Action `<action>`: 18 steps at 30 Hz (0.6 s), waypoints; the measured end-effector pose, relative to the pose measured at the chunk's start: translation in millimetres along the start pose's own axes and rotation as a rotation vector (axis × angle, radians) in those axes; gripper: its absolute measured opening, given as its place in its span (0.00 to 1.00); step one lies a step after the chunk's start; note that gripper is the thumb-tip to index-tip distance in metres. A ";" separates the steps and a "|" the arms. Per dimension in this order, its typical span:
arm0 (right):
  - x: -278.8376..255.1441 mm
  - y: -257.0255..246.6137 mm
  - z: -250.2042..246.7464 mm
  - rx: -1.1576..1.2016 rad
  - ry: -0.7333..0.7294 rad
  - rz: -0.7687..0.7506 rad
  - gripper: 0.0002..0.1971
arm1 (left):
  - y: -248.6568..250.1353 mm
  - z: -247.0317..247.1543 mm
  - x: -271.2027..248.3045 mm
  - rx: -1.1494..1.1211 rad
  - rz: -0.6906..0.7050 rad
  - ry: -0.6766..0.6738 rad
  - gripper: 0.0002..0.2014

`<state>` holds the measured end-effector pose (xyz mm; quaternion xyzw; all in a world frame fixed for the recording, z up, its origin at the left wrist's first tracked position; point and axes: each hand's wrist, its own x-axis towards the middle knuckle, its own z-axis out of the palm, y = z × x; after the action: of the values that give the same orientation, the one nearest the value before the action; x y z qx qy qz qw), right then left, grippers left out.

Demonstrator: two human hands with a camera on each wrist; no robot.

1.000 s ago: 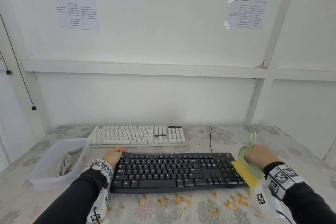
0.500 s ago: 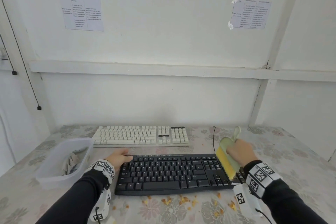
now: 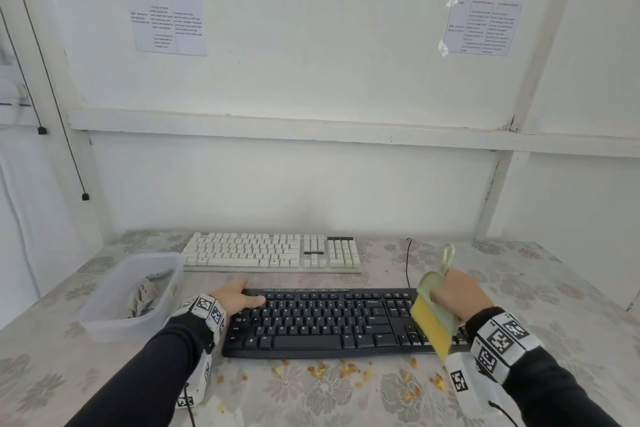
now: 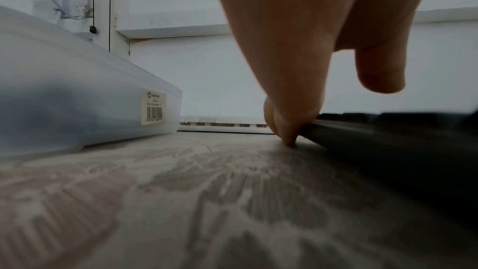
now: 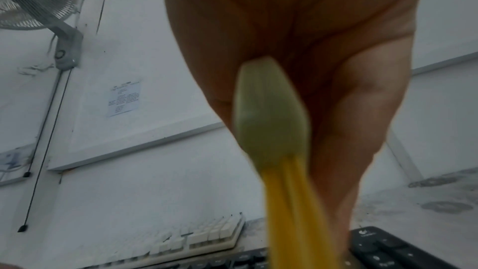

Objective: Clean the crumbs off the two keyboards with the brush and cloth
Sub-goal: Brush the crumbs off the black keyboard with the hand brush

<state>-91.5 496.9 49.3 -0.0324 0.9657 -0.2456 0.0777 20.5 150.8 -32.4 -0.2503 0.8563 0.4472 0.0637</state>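
Floral tablecloth (image 3: 311, 399) lower frame – black keyboard (image 3: 329, 322) at centre, left hand (image 3: 239, 298) fingers straight, steadying its left end, right hand (image 3: 457, 295) curled around brush (image 3: 433, 315) handle at lower right – brush looks light, soft-bristled.

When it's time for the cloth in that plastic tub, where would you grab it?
Probably from straight above, through the open top of the tub. The cloth lies crumpled against the tub's inner wall, so pinching its raised folds looks easiest; the walls block any approach from the side.
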 end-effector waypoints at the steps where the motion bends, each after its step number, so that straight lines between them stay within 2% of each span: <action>1: 1.2 -1.9 3.7 0.032 0.009 -0.027 0.17 | -2.5 -1.8 -0.1 0.039 -0.002 -0.026 0.36; 4: 1.0 -11.5 15.5 0.123 0.043 -0.086 0.19 | -9.9 -5.9 -8.7 0.143 0.027 -0.098 0.45; 7: -1.3 -19.6 26.3 0.126 0.037 -0.121 0.20 | -18.6 -11.0 -16.7 0.280 0.032 -0.137 0.65; 9: -2.4 -20.8 30.4 0.101 0.003 -0.126 0.21 | -25.1 -11.8 -16.8 0.313 0.032 -0.165 0.73; 13: -6.3 -18.8 27.1 -0.004 -0.069 -0.098 0.15 | -19.4 -7.2 -25.1 0.356 -0.004 -0.179 0.66; 16: -11.0 -19.3 19.8 -0.052 -0.126 -0.080 0.17 | -16.8 -8.6 -27.1 0.382 -0.037 -0.206 0.72; 18: -12.6 -22.3 17.4 0.003 -0.138 -0.089 0.15 | -16.0 -11.7 -30.4 0.398 -0.039 -0.211 0.71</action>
<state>-75.7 470.4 46.6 -0.0921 0.9553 -0.2474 0.1331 55.9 145.1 -27.1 -0.2011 0.9113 0.2920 0.2095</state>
